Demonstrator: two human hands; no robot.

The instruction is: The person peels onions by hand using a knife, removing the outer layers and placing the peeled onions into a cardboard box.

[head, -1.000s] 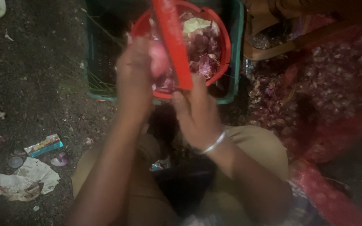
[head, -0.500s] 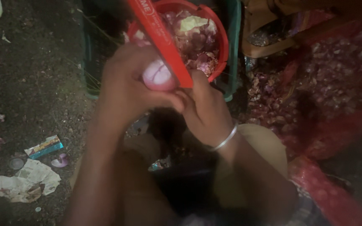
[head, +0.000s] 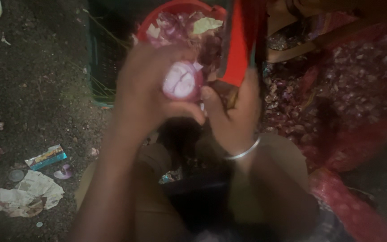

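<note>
- Your left hand (head: 146,92) is clamped around a peeled purple onion (head: 182,82), held just in front of the red bowl (head: 175,8) of onion skins.
- Your right hand (head: 234,114) grips a red-handled knife (head: 236,45), blade beside the onion.

Onion (head: 182,82), centre frame: pale pink cut face with whitish lines, purple skin at the edges. Knife (head: 237,49), upper centre: red handle, dark blade. Bowl (head: 175,9), top centre: red rim, contents purple and pale pink peelings with one yellowish-green scrap. Crate (head: 96,58), upper left of the bowl: dark green lattice. Mesh sack (head: 359,103), right side: red, purple onion skins showing through. Bangle (head: 243,153), centre: silver. Trousers (head: 283,157), lower centre: khaki. Ground (head: 36,89), left: dark brown-black, speckled. Wrapper (head: 46,156), lower left: blue and orange. Crumpled paper (head: 27,192), lower left: white.
</note>
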